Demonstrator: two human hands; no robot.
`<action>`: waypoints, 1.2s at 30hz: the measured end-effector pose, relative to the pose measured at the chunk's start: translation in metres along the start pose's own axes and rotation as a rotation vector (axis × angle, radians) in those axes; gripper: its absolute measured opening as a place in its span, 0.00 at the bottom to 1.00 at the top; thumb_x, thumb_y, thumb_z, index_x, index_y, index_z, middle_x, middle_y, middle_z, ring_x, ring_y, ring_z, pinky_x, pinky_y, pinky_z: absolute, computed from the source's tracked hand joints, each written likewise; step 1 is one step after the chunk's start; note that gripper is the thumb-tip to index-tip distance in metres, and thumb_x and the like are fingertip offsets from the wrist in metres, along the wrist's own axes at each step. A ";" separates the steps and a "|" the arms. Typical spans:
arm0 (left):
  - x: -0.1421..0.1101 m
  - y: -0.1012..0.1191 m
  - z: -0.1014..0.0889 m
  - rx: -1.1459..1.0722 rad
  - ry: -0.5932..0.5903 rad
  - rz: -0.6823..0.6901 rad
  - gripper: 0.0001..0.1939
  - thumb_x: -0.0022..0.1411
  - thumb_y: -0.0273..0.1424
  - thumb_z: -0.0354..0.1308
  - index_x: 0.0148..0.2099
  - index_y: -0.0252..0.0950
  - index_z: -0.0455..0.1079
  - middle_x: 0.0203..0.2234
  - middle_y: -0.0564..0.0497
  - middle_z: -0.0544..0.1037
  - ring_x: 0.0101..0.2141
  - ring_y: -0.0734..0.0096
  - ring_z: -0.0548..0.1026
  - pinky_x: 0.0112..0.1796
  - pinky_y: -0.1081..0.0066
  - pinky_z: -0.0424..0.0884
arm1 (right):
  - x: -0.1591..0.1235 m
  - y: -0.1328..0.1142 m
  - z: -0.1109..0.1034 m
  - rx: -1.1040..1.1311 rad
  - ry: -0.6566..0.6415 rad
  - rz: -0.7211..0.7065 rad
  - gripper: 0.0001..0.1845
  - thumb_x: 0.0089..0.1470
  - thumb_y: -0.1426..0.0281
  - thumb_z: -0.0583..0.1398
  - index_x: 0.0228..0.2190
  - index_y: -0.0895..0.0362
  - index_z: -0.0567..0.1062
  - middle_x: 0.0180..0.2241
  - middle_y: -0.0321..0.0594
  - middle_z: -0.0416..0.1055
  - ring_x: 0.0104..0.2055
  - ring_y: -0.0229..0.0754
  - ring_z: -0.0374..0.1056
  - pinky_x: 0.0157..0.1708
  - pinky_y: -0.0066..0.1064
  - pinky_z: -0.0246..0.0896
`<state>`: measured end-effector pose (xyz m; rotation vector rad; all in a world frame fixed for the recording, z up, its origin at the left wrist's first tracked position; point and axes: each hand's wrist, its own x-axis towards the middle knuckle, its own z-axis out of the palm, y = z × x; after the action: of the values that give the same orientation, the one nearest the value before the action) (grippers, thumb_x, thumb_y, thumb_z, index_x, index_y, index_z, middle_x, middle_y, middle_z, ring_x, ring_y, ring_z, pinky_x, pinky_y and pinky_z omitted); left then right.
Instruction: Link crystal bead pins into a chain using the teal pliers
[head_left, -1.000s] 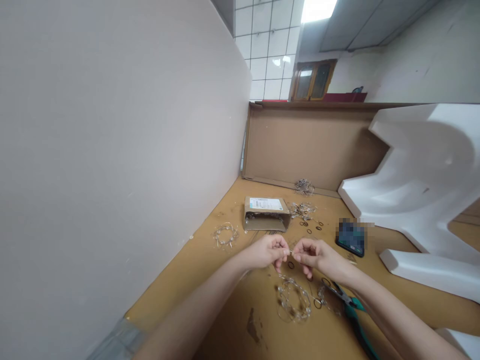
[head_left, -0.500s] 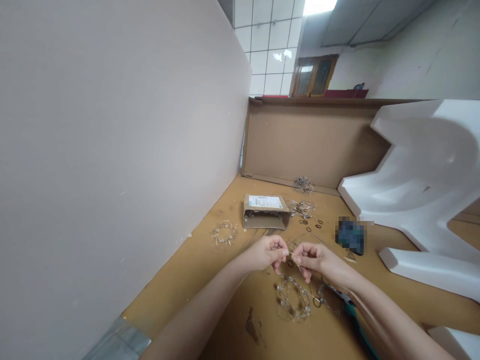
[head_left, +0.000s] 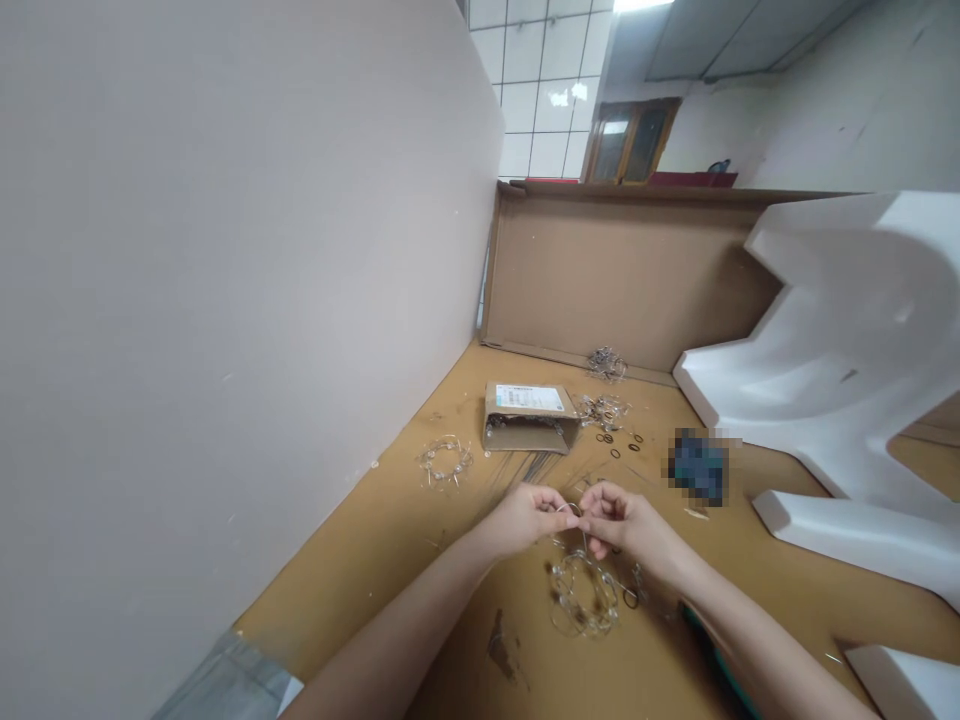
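My left hand and my right hand meet over the board, thumb tips almost touching. Both pinch a thin wire, which curves in a small arc between the fingertips. A strand also hangs down below them. Just beneath the hands lies a ring of looped wire with clear beads. A dark small ring sits at its right side. Green-handled pliers are partly hidden under my right forearm.
A small open cardboard box lies ahead, with loose straight wires before it. Another beaded wire ring is at left. Wire piles and dark rings lie right of the box. White foam and a blurred dark object stand at right.
My hands have come closer together and slightly lower, bringing the thumbs nearly into contact. The wire between them now shows as a curved arc. My right forearm covers more of the pliers.
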<state>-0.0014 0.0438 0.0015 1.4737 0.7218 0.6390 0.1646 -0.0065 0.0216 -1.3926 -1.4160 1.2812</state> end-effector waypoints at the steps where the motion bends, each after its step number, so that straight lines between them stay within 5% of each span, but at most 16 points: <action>1: 0.000 -0.001 0.002 -0.006 0.001 0.003 0.19 0.44 0.43 0.63 0.28 0.30 0.69 0.16 0.59 0.64 0.18 0.83 0.55 0.21 0.76 0.49 | -0.001 -0.001 -0.001 0.001 0.006 -0.007 0.20 0.37 0.58 0.66 0.27 0.55 0.64 0.16 0.25 0.64 0.17 0.32 0.63 0.20 0.27 0.59; 15: -0.002 -0.002 0.010 -0.127 -0.013 -0.009 0.21 0.45 0.47 0.61 0.30 0.34 0.64 0.13 0.61 0.63 0.13 0.83 0.55 0.17 0.78 0.52 | -0.006 -0.002 0.008 0.001 0.016 -0.038 0.19 0.40 0.71 0.60 0.36 0.52 0.59 0.21 0.24 0.63 0.18 0.32 0.61 0.21 0.28 0.59; 23: -0.002 -0.006 0.010 0.136 0.163 0.225 0.08 0.48 0.33 0.61 0.27 0.33 0.71 0.24 0.54 0.68 0.26 0.76 0.63 0.29 0.75 0.59 | -0.008 -0.001 0.008 -0.112 0.029 -0.075 0.21 0.41 0.69 0.60 0.39 0.52 0.58 0.20 0.24 0.61 0.17 0.31 0.57 0.19 0.27 0.56; 30: -0.006 0.000 0.008 -0.046 -0.011 0.105 0.12 0.49 0.37 0.60 0.29 0.32 0.66 0.21 0.54 0.70 0.22 0.78 0.63 0.27 0.76 0.58 | -0.007 -0.007 0.012 -0.270 0.043 -0.107 0.24 0.44 0.67 0.58 0.44 0.53 0.58 0.22 0.28 0.64 0.23 0.35 0.61 0.22 0.27 0.57; 36: -0.008 -0.005 0.006 -0.016 0.048 0.103 0.11 0.52 0.37 0.57 0.29 0.34 0.63 0.17 0.60 0.61 0.19 0.81 0.56 0.23 0.78 0.52 | -0.055 0.012 -0.033 -0.562 0.080 -0.059 0.27 0.41 0.68 0.60 0.47 0.51 0.67 0.37 0.42 0.72 0.34 0.46 0.68 0.37 0.40 0.60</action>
<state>-0.0017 0.0335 -0.0032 1.4922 0.6794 0.7598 0.2056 -0.0576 0.0234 -1.7211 -1.8304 0.8036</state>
